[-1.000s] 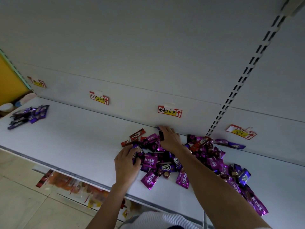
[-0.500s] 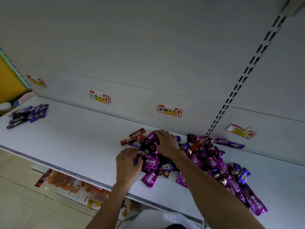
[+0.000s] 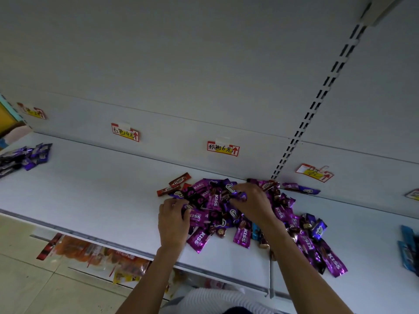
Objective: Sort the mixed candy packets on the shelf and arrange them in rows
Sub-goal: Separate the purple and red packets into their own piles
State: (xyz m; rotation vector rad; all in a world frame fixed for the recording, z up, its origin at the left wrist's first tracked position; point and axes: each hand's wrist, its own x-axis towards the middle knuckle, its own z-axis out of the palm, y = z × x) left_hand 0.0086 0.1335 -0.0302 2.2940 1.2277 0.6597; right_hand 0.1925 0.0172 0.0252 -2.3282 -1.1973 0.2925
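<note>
A mixed heap of candy packets [image 3: 215, 205] lies on the white shelf [image 3: 90, 191], mostly purple KISS packets with some dark blue ones. Two red Choco packets [image 3: 179, 180] lie at the heap's far left edge. My left hand [image 3: 173, 219] sits at the heap's left side, its fingers curled onto a purple KISS packet [image 3: 198, 217]. My right hand [image 3: 251, 200] is on top of the heap, fingertips pinching a blue-purple packet [image 3: 240, 196]. More purple packets [image 3: 317, 252] trail off to the right behind my right forearm.
A sorted group of dark purple packets [image 3: 22, 156] lies at the shelf's far left. Price labels [image 3: 223, 148] hang on the back wall. Blue packets [image 3: 409, 250] sit at the right edge. A slotted upright [image 3: 317, 96] divides the back panel. Snack bags [image 3: 95, 252] hang below the shelf.
My right hand has drawn back from the back wall onto the top of the heap and closed on a packet. My left hand has stayed at the heap's left side.
</note>
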